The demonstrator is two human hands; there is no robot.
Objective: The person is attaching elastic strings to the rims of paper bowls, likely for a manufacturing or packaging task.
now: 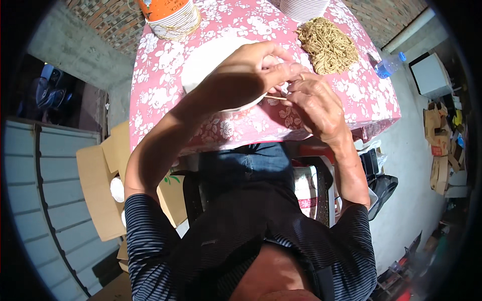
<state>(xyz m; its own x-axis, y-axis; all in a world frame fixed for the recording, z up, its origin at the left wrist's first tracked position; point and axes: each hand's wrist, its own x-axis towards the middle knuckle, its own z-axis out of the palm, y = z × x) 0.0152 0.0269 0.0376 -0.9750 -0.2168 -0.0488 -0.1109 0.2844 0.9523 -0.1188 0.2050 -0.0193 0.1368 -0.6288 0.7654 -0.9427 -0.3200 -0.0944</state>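
Note:
A white round piece (203,65), like a lid or shallow tub, lies at the table's near side, partly hidden under my left forearm. My left hand (256,65) curls over its right side, fingers bent and thumb reaching to the right hand; what they grip is hidden. My right hand (319,103) is closed beside it, pinching a thin tan cord (275,97) at the white piece's right edge. The fingertips of both hands meet. A small white bit shows between them, too small to name. Beyond my right hand lies a tangled heap of tan cord (329,46).
A pink floral tablecloth (160,95) covers the table. At the far left stand an orange bucket (168,7) and stacked white rims with cord (175,25). A white ribbed stack (304,9) is at the far right. A blue bottle (389,66) stands off the right edge; cardboard boxes (98,190) are at left.

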